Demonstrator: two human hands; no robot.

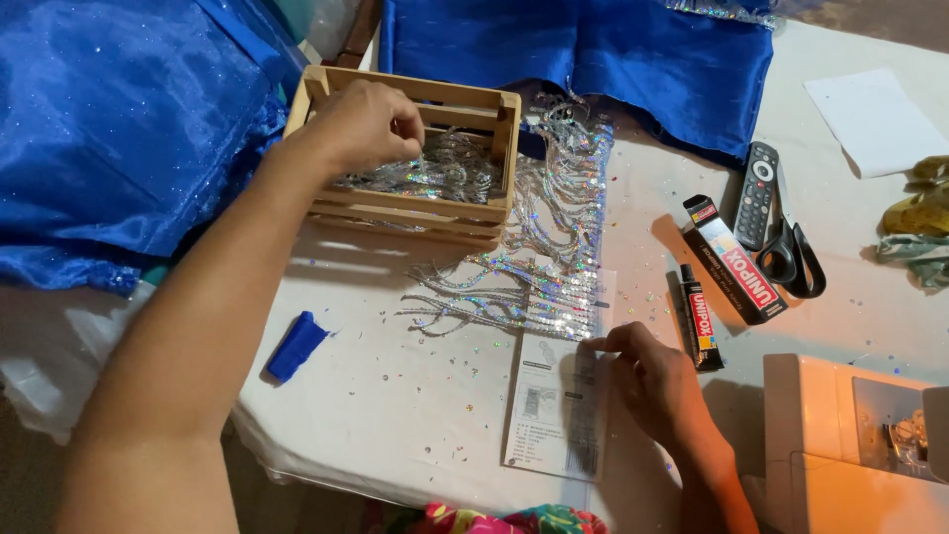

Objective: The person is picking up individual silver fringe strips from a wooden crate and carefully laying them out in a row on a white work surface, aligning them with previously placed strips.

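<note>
Covering most of the view, a white table (395,415) carries everything, though its near edge and right side run out of sight. Blue satin fabric (119,129) heaps up at the left and is cut off by the top and left borders; a second blue piece (633,59) lies along the far edge, its upper part also cropped. At the lower right a cream sewing machine (840,445) shows only one corner.

Beside the blue heap sits a slatted wooden crate (474,213), part-filled with silver sequin strands (450,173). The left hand (361,124) reaches into the crate with fingers curled and pinched at those strands; the palm hides the fingertips, so whether they actually grip anything cannot be told. More sequin fringe (549,267) spills from the crate's right side down across the table, its lower ends overlapping a printed paper sheet (554,405).

The right hand (652,381) rests on that sheet's right edge, fingers bent, thumb and forefinger tips meeting at the bottom of the fringe; what they pinch is too small to make out.

To the right lie a glue carton (736,262), a black glue tube (700,321), a remote control (757,193) and black-handled scissors (796,257), whose blades are partly hidden by the remote. A white paper (870,119) lies farther right. A small blue fabric roll (295,346) sits near the left forearm, and loose sequins dot the tabletop.
</note>
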